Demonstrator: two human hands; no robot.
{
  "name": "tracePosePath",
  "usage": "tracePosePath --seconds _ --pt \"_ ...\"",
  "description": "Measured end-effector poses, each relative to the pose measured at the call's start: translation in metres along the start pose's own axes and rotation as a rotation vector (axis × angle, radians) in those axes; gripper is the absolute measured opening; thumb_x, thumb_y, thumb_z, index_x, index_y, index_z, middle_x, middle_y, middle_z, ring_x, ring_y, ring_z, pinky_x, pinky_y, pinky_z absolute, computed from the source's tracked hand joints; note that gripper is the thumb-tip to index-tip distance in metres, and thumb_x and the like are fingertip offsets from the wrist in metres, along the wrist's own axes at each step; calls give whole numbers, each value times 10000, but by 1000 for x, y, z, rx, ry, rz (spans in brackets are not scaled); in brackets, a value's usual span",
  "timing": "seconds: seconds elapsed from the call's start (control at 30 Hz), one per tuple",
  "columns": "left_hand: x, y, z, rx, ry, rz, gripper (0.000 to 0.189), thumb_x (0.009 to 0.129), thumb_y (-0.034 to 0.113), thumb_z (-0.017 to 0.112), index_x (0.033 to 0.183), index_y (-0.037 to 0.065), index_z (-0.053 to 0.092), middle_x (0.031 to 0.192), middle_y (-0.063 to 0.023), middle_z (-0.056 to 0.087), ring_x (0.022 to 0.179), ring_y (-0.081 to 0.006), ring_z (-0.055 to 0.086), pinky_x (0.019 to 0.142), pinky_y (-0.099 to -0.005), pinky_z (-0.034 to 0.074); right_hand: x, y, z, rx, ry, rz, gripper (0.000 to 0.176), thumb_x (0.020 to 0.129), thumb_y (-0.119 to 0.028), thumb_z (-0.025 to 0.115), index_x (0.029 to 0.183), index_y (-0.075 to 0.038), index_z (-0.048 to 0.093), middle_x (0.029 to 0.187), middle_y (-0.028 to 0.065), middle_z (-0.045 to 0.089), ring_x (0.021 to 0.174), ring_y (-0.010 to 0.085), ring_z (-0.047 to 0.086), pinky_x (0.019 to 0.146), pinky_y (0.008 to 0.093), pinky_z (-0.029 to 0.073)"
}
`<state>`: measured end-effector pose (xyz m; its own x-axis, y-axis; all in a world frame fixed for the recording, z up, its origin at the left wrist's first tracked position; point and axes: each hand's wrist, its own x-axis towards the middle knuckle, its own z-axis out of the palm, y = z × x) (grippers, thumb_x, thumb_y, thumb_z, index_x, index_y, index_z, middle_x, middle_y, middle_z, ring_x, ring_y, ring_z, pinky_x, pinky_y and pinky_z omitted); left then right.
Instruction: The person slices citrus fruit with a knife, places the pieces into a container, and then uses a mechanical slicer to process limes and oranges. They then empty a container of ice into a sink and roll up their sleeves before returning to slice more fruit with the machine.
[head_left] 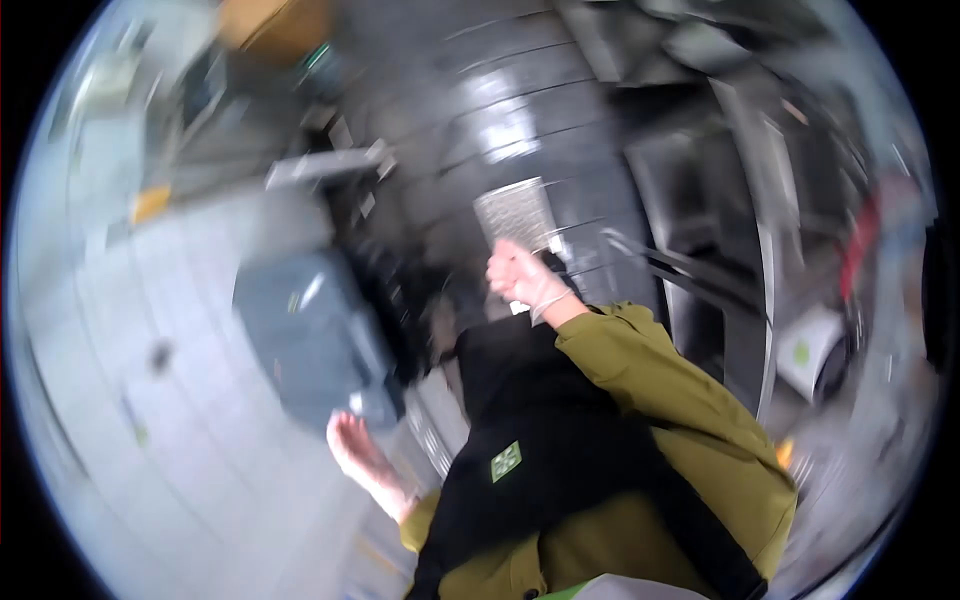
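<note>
My right hand (pixel 522 277) is closed in a fist in front of my black apron (pixel 540 440), with what looks like a clear glove edge at the wrist. Its knuckles overlap the lower edge of a silvery, speckled rectangle (pixel 515 210); I cannot tell whether the fist grips it. My left hand (pixel 366 458) is lower and to the left, its fingertips right at the near corner of a grey-blue, box-shaped thing (pixel 310 335). Motion blur smears the fingers of that hand. Both sleeves are olive green.
Dark tiled floor (pixel 480 60) runs ahead between a pale surface (pixel 150 300) on the left and metal equipment with a long rail (pixel 690 275) on the right. A brown box (pixel 275 25) stands at the far left. Much of the view is blurred.
</note>
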<state>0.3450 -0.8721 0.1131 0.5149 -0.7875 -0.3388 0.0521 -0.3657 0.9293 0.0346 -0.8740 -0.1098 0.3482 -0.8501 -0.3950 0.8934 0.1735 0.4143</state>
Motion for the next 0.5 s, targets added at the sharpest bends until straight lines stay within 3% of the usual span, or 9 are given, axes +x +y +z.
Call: tracePosePath --seconds 0.07,0.13,0.2,0.23,0.33,0.47,0.5 --pt "11 -8 8 -1 -266 48 347 922 298 556 1185 74 590 1165 -58 601 1098 -182 545 963 -346 420 -86 -27 24 -112 -204 -148 400 955 -288 463 587 -208 329 533 -69 231 468 86 256 431 239 237" --pt "-5 6 57 84 -453 100 362 926 323 545 1187 77 593 1144 -57 615 1076 -163 556 954 -328 411 -183 -35 55 -264 -214 -485 405 960 -291 459 586 -213 324 536 -78 236 464 80 255 428 237 237" --pt "-13 8 109 88 -761 80 375 927 335 542 1194 76 586 1147 -52 612 1071 -161 552 972 -328 382 -269 -39 48 -300 -219 -844 405 951 -288 476 586 -219 314 540 -81 232 460 76 253 427 233 239" --pt "-19 9 135 111 -945 103 382 929 340 538 1199 73 580 1151 -50 610 1074 -162 548 983 -335 368 -313 -33 47 -270 -487 -894 409 942 -279 490 586 -213 298 547 -75 229 458 79 246 428 232 240" --pt "-51 0 206 190 -1392 165 381 950 325 505 1198 40 551 1159 -58 586 1086 -166 536 975 -333 401 -428 38 29 -236 -637 -1319 353 929 -247 488 620 -176 332 577 -54 261 500 87 280 444 232 254" --pt "-203 -39 235 314 -1801 396 351 933 315 549 1166 55 591 1128 -67 621 1044 -172 576 927 -323 431 -557 166 -38 -92 -301 -2024 267 922 -268 482 704 -116 469 605 -22 351 537 118 360 468 245 318" --pt "-252 -47 219 331 -1888 408 344 932 314 554 1150 51 597 1114 -69 626 1027 -170 583 908 -314 444 -590 186 -58 -160 -340 -2095 268 922 -276 489 717 -105 500 611 -10 402 558 130 412 483 251 351"
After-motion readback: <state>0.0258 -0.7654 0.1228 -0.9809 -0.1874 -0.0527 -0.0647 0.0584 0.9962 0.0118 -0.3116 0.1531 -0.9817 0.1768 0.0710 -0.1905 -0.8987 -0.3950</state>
